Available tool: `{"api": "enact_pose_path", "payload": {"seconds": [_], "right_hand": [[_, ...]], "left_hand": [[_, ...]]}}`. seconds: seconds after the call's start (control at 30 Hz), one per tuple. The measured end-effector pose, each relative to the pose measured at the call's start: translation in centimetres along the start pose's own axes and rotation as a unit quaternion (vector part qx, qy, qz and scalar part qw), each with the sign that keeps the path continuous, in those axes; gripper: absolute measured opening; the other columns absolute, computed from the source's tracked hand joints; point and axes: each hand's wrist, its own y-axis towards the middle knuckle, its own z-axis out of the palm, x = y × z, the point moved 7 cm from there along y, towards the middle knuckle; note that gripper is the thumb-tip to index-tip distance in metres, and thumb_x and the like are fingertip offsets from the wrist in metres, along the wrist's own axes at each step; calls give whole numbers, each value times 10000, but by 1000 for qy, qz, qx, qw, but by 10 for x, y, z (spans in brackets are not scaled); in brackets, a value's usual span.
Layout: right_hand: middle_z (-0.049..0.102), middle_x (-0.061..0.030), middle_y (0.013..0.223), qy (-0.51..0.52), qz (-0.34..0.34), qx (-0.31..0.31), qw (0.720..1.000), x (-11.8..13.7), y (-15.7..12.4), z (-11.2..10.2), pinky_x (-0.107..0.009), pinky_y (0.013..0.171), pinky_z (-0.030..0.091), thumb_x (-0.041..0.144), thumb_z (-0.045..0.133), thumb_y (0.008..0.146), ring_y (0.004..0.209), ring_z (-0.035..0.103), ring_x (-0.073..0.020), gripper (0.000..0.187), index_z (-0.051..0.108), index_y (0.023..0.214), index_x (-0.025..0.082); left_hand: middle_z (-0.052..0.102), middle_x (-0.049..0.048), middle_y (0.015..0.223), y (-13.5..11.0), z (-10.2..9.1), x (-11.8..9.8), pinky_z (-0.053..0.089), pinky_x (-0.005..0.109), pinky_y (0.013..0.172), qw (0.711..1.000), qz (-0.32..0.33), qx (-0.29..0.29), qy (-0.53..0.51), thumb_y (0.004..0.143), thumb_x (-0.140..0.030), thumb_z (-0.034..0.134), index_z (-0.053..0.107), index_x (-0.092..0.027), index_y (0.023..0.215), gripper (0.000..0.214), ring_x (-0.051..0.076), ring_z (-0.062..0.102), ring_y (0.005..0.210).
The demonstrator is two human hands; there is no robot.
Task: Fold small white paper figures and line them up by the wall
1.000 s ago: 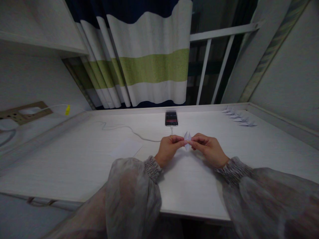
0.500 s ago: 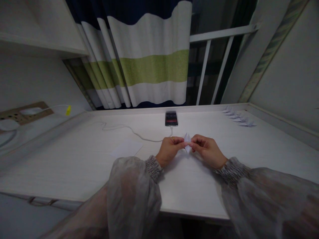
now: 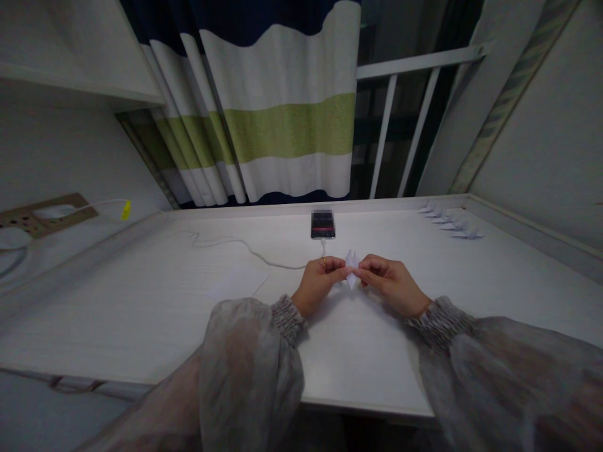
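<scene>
Between my two hands, just above the white desk, is a small piece of folded white paper [image 3: 351,280] with pointed ends above and below. My left hand [image 3: 322,281] pinches its left edge between thumb and fingers; a ring shows on one finger. From the other side, the thumb and fingers of my right hand [image 3: 389,282] are closed on its right edge. The fingers hide part of the folds. At the back right of the desk stand several folded paper cranes [image 3: 450,221] in a slanting row.
A phone [image 3: 323,224] lies beyond my hands, plugged into a white cable [image 3: 254,252] that runs left across the desk [image 3: 141,314]. Flat white paper [image 3: 238,281] rests left of my hands. At the far left is a socket strip [image 3: 47,215]. A striped curtain [image 3: 287,125] hangs behind.
The folded paper has shifted very slightly left, and its two upper points stand a little differently. Both hands keep their pinch on it. The view has moved slightly.
</scene>
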Motion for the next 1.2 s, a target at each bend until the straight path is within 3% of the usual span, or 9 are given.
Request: {"api": "enact_pose_path", "payload": {"seconds": [0.2, 0.53, 0.73, 1.2], "right_hand": [[448, 19, 581, -7, -15, -10, 1000, 5, -1, -1, -250, 507, 334, 373, 542, 720, 537, 418, -95, 263, 548, 568, 158], [498, 7, 619, 2, -18, 7, 1000, 3, 0, 3, -258, 561, 378, 353, 519, 740, 578, 472, -108, 223, 616, 681, 161], [519, -8, 710, 51, -34, -44, 997, 5, 0, -5, -253, 557, 398, 379, 583, 688, 613, 474, -110, 215, 604, 737, 171], [532, -6, 640, -26, -61, -92, 994, 17, -1, -8, -272, 563, 388, 361, 591, 697, 606, 487, -123, 186, 616, 639, 186]], "left_hand": [[582, 10, 627, 0, 7, -3, 363, 223, 583, 999, 6, 38, 19, 573, -296, 681, 635, -107, 692, 228, 68, 472, 560], [566, -9, 571, 1, 1, -5, 347, 220, 574, 1000, 13, -7, -12, 552, -286, 694, 630, -120, 609, 187, 66, 453, 545], [555, -17, 577, 1, 1, -6, 333, 223, 573, 1000, 18, -6, 1, 540, -277, 703, 625, -126, 593, 177, 63, 442, 544], [487, -38, 547, 2, 1, -5, 315, 227, 572, 999, 31, -11, 41, 540, -242, 693, 568, -124, 526, 173, 62, 415, 539]]}}
